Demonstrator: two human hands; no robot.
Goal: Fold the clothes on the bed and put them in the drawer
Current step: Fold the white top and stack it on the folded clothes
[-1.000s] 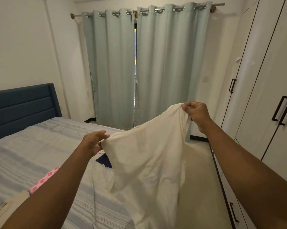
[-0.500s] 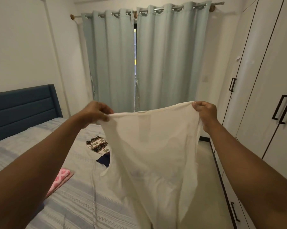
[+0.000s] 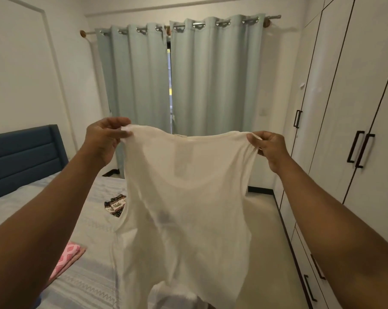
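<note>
A thin white shirt [image 3: 184,208] hangs spread out in front of me, above the bed's edge. My left hand [image 3: 105,139] pinches its upper left corner and my right hand [image 3: 267,146] pinches its upper right corner, both at about chest height. The fabric drops down past the bottom of the view. On the grey striped bed [image 3: 88,275] lie a folded pink patterned cloth [image 3: 67,259] at the left and a dark patterned garment [image 3: 116,204], partly hidden behind the shirt.
A white wardrobe [image 3: 345,130] with black handles lines the right wall, with low drawers [image 3: 309,277] beneath it. Pale green curtains [image 3: 188,81] cover the window ahead. A blue headboard [image 3: 21,157] stands at the left. Bare floor [image 3: 266,230] runs between bed and wardrobe.
My left hand rose from low beside the bed to the level of my right hand. The shirt went from hanging slanted to being stretched level between both hands.
</note>
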